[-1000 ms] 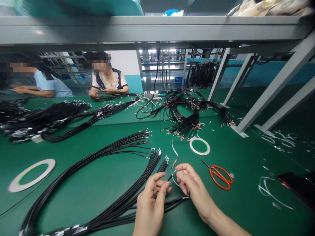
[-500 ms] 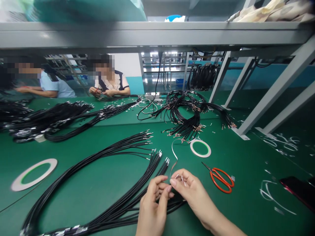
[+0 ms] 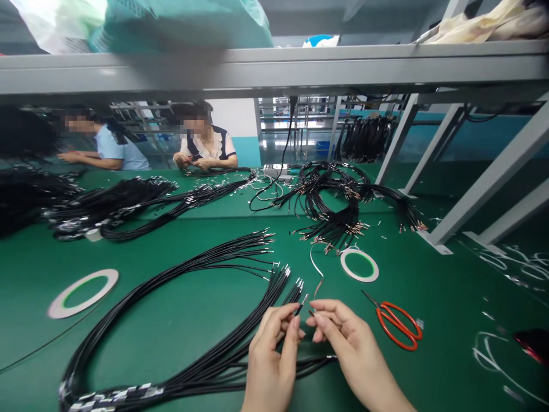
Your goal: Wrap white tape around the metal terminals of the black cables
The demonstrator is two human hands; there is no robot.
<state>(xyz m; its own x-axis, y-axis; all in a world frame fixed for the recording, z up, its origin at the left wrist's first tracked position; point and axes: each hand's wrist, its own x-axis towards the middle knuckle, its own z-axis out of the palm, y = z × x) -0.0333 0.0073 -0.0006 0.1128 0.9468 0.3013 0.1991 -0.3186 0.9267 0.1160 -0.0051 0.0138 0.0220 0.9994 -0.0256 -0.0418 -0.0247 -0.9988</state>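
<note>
My left hand (image 3: 272, 357) pinches the tip of a black wire (image 3: 299, 307) near the front of the green table (image 3: 180, 320). My right hand (image 3: 347, 343) is closed in a pinch beside it, on the end of a thin white tape strip (image 3: 316, 273) that runs up to a small tape roll (image 3: 359, 265). Both hands sit over a long bundle of black wires (image 3: 180, 274) that curves left and round to the front edge.
Orange-handled scissors (image 3: 397, 323) lie right of my hands. A larger tape ring (image 3: 82, 292) lies at left. More wire bundles (image 3: 334, 200) are piled farther back. Two people work across the table (image 3: 206, 150). A grey shelf (image 3: 274, 68) with slanted legs hangs overhead.
The view has shifted, so everything sits slightly right and lower. My fingers have drawn together around the wire tip and tape end; the wire tip now points up between them.
</note>
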